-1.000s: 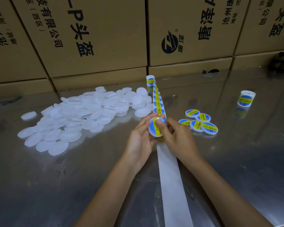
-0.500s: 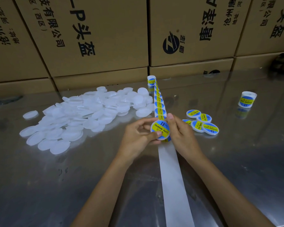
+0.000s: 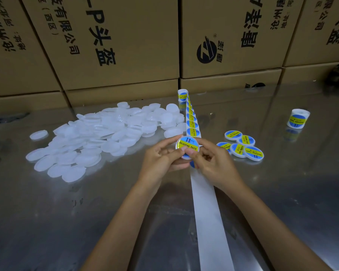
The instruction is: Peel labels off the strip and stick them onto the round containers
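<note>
Hands meet at centre: the left hand (image 3: 160, 155) and right hand (image 3: 213, 161) pinch one round white plastic container (image 3: 187, 147) with a blue-and-yellow label, thumbs pressing its lower edge. Its contents are hidden. Five labelled containers (image 3: 243, 146) lie at 3 o'clock, unlabelled white containers (image 3: 98, 137) at 9. The white label strip (image 3: 207, 212) passes beneath the hands on the shiny metal table (image 3: 47, 222).

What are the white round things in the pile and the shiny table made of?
The white round containers look like thin plastic: milky, half see-through and smooth. The table looks like metal, probably steel: grey, glossy, mirroring the boxes and containers like a blurry mirror.
</note>
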Demonstrator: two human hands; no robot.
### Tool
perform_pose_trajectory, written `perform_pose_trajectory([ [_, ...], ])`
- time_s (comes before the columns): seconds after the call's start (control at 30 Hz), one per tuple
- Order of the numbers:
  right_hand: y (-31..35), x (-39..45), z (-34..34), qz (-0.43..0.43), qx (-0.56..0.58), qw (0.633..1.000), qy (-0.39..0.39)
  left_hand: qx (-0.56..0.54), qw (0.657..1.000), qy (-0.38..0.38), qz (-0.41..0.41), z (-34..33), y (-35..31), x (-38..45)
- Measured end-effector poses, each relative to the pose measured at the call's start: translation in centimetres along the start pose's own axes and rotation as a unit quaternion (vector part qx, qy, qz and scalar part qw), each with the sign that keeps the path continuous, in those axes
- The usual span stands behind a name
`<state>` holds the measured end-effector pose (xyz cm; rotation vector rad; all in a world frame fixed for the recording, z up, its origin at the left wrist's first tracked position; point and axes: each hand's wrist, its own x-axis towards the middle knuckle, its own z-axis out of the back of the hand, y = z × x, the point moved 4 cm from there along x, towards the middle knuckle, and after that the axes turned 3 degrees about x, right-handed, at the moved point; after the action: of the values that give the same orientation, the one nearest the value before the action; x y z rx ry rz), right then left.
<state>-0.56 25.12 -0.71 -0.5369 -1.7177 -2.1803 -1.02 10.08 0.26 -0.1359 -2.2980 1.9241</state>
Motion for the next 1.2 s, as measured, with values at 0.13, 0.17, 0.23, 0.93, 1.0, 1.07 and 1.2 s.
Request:
perform_pose_trajectory([
  [0.13, -0.1, -0.1, 0.2, -0.007, 0.02, 1.0, -0.001, 0.028, 0.999, -0.024, -0.013, 0.0, -0.1, -0.1],
  [0.17, -0.1, -0.2, 0.2, -0.005, 0.018, 1.0, -0.005, 0.035, 0.999, -0.028, -0.016, -0.1, -0.1, -0.1],
  [0.23, -0.2, -0.1, 0.4, -0.012, 0.014, 1.0, -0.018, 0.052, 0.998, -0.028, -0.021, -0.3, -0.1, -0.2],
  [0.93, -0.4, 0.0, 0.3, -0.013, -0.073, 0.997, -0.026, 0.124, 0.991, 0.053, -0.013, -1.1, -0.2, -0.4],
  [1.0, -0.4, -0.1, 1.0, -0.006, -0.084, 0.995, -0.052, 0.139, 0.986, 0.093, -0.005, -1.4, 0.1, -0.5],
  [1.07, -0.1, -0.2, 1.1, -0.003, -0.088, 0.994, -0.06, 0.143, 0.984, 0.106, -0.009, -1.3, 0.2, -0.4],
  [1.2, 0.3, -0.3, 0.6, -0.013, -0.041, 0.998, -0.042, 0.133, 0.986, 0.093, -0.025, -0.7, -0.1, -0.4],
])
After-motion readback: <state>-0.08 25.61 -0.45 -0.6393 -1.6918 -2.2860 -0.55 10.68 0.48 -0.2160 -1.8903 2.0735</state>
